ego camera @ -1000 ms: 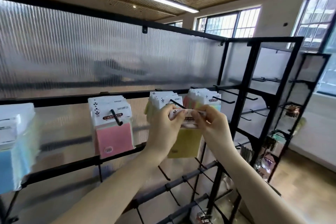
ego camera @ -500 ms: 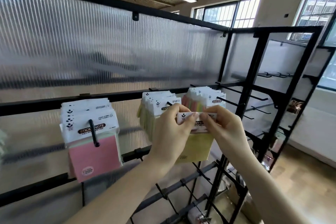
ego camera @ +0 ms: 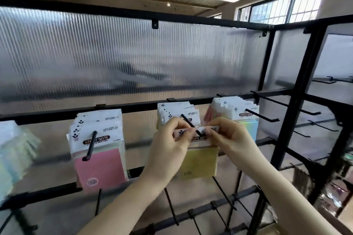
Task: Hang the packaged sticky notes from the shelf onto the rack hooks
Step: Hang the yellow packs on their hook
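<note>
A yellow sticky-note pack with a white header card hangs between my hands at the tip of a black rack hook. My left hand pinches the header's left end, and my right hand pinches its right end. The hook's tip pokes through or just at the header hole. Behind it, several white-headed packs hang on the same hook.
A pink-fronted stack hangs on the hook to the left, a blue-fronted stack to the right, pale packs at far left. Bare black hooks stick out at right and below. A ribbed translucent panel backs the rack.
The view has shifted, so the rack sits further right and lower. Both hands have brought the yellow pack's header onto the hook's tip, still pinching its two ends.
</note>
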A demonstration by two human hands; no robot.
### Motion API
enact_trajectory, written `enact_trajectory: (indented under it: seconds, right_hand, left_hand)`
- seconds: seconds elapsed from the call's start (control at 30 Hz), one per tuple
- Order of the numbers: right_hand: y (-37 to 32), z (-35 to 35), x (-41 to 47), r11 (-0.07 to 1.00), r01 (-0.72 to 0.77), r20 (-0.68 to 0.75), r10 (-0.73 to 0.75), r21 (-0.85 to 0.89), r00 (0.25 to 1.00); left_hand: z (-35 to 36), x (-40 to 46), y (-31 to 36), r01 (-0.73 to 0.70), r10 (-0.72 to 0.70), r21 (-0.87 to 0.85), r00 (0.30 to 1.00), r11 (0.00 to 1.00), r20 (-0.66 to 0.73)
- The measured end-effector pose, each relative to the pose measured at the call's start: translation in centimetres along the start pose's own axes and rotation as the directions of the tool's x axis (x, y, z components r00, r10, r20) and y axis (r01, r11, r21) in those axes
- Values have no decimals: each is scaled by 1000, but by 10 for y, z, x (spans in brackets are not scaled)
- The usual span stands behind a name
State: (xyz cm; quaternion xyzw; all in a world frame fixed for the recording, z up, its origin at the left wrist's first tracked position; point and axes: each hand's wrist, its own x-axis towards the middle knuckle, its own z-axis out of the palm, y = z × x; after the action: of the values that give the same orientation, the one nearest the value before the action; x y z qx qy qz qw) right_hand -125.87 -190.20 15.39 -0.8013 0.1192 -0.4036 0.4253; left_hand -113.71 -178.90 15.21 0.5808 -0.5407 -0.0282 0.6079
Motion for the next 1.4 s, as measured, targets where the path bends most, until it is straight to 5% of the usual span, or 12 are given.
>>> enact_trajectory:
  seconds: [0.2,0.47,0.77,0.93,1.2,1.4]
  right_hand:
    - [25,15,17,947,122,-58,-146,-296,988]
    - [47,33,32,923,173,-134,-231,-343,964]
    - [49,32,39,958,118,-93,-147,-260,985]
    - [54,29,31,982,31,-85,-47,-185,995]
    - [88,39,-33,863,-375,120,435,-339,892]
    - [53,88,-81,889,-334,111,384,-314,917]
  left_hand:
    - [-5,14,-23,1,80,331,970,944,-229]
    - [-1,23,-43,148,-3,372,931,916,-364]
    - [9,19,-49,307,-158,272,875,912,-457]
    - [12,-2,-52,350,-250,194,879,916,-407]
    - [-17,-74,-60,481,-440,346,877,805,-194]
    - [-76,-142,-36,439,-445,413,891,798,-90]
